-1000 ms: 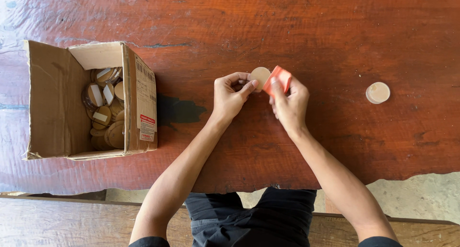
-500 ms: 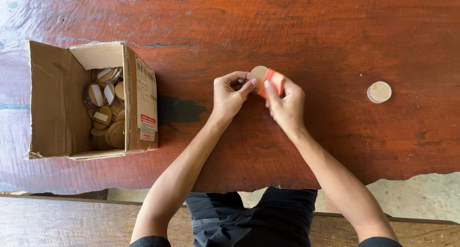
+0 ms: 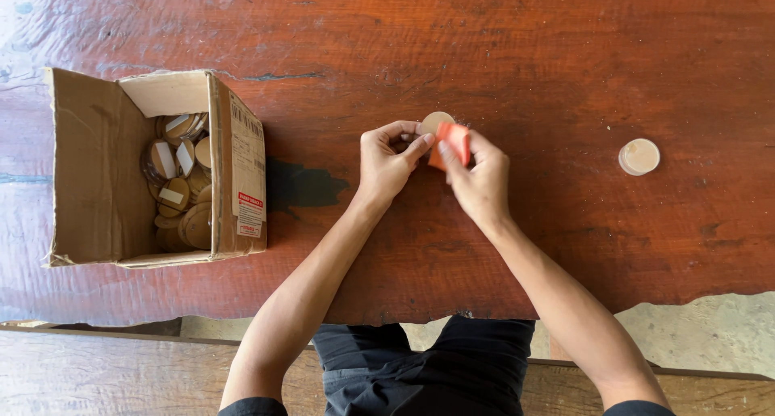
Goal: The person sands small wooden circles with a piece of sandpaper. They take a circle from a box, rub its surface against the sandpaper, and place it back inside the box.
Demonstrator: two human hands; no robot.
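Note:
My left hand (image 3: 386, 161) pinches a small round wooden disc (image 3: 433, 121) by its edge, just above the red-brown wooden table (image 3: 484, 52). My right hand (image 3: 482, 178) presses a small folded orange sheet (image 3: 457, 141) against the disc's right side. The two hands touch each other over the middle of the table. Much of the disc is hidden behind my fingers and the orange sheet.
An open cardboard box (image 3: 97, 174) at the left holds several wooden discs (image 3: 182, 190), some with pale strips on them. A single loose wooden disc (image 3: 639, 157) lies on the table at the right. A wooden bench (image 3: 97, 376) runs below the table's near edge.
My right hand has slid the orange sheet left across the disc, covering more of it. The left hand has held the disc in place.

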